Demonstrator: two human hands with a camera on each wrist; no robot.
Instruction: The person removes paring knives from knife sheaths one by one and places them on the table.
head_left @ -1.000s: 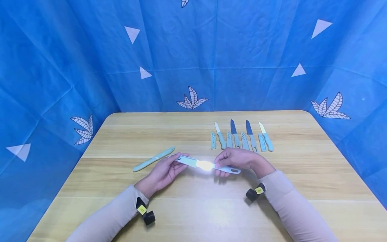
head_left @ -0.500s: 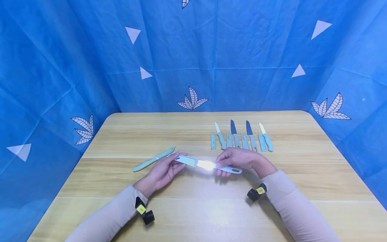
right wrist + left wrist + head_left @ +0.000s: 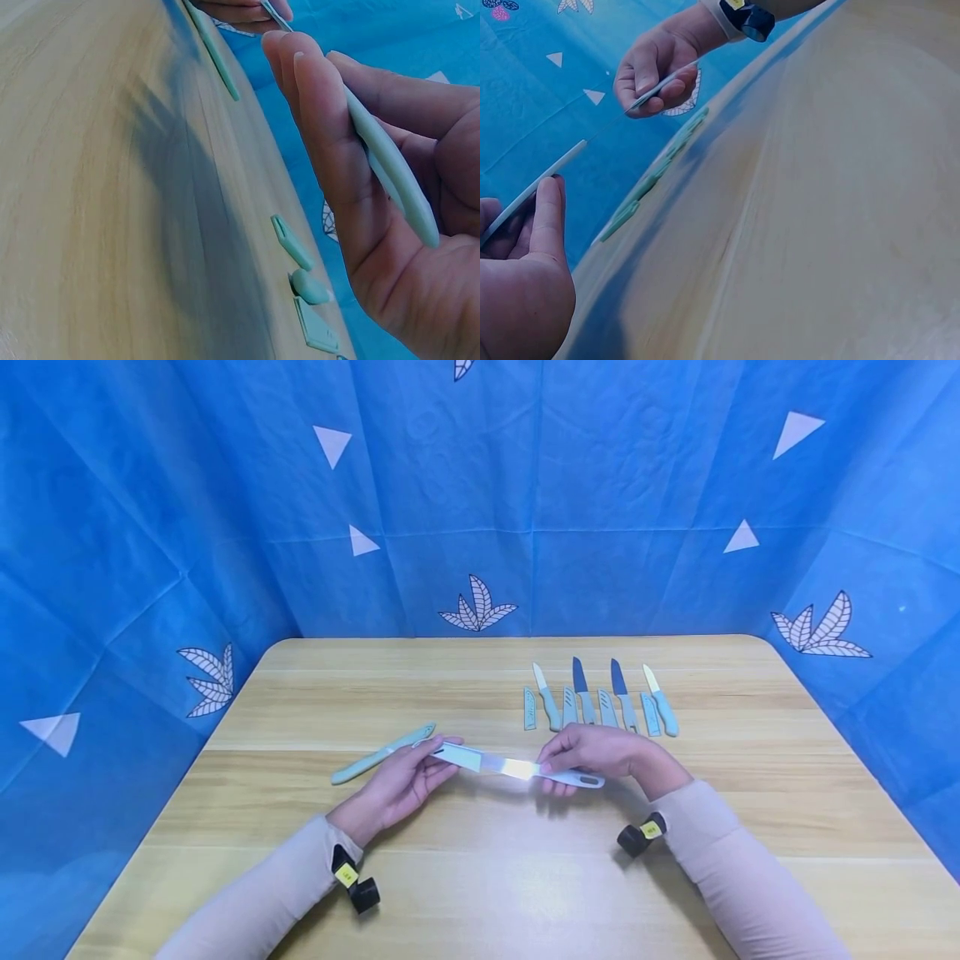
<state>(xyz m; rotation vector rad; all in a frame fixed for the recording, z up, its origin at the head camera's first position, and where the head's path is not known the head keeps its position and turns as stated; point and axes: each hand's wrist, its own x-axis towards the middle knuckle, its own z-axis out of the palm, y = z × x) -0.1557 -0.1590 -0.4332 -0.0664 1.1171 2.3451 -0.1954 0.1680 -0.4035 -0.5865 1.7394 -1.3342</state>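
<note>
Above the table, my left hand (image 3: 397,789) pinches a pale green blade sheath (image 3: 459,757) between thumb and fingers. From the sheath's right end extends a shiny knife blade (image 3: 513,768), its tip end hidden inside the sheath. My right hand (image 3: 596,752) grips the knife's pale handle (image 3: 587,780), which has a hole near its end. Seen from the right wrist, the handle (image 3: 394,165) lies between thumb and fingers. In the left wrist view the sheath (image 3: 536,187) and blade run in one line, both clear of the table.
A pale green sheathed knife (image 3: 382,753) lies left of the hands on the wooden table (image 3: 495,877). At the back right, several bare knives, among them a dark-bladed one (image 3: 618,681), lie in a row beside their sheaths (image 3: 529,708). A blue curtain (image 3: 480,485) hangs behind.
My hands have drawn slightly apart, left hand to the left and right hand to the right. More of the blade shows outside the sheath, and its glare has lessened.
</note>
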